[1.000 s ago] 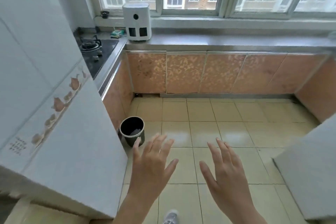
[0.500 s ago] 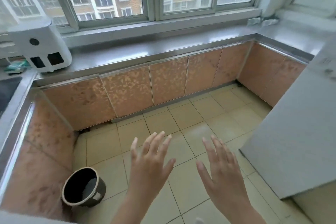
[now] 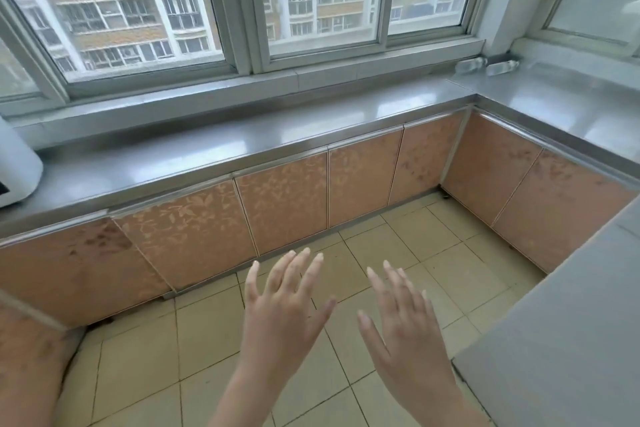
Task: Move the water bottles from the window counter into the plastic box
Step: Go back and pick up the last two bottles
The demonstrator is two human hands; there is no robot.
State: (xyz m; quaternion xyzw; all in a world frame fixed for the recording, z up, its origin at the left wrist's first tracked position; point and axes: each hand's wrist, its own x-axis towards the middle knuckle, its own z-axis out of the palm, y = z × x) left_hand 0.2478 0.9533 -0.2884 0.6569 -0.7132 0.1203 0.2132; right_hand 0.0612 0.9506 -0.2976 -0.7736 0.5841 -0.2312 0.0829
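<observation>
Two clear water bottles (image 3: 486,65) lie on their sides in the far right corner of your steel window counter (image 3: 214,149). Your left hand (image 3: 284,315) and right hand (image 3: 408,329) hover over the floor, fingers spread, holding nothing.

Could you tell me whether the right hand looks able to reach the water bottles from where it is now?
Probably not yet: the right hand hovers open over the floor, well short of the water bottles lying in the far counter corner; nothing blocks the way.
</observation>
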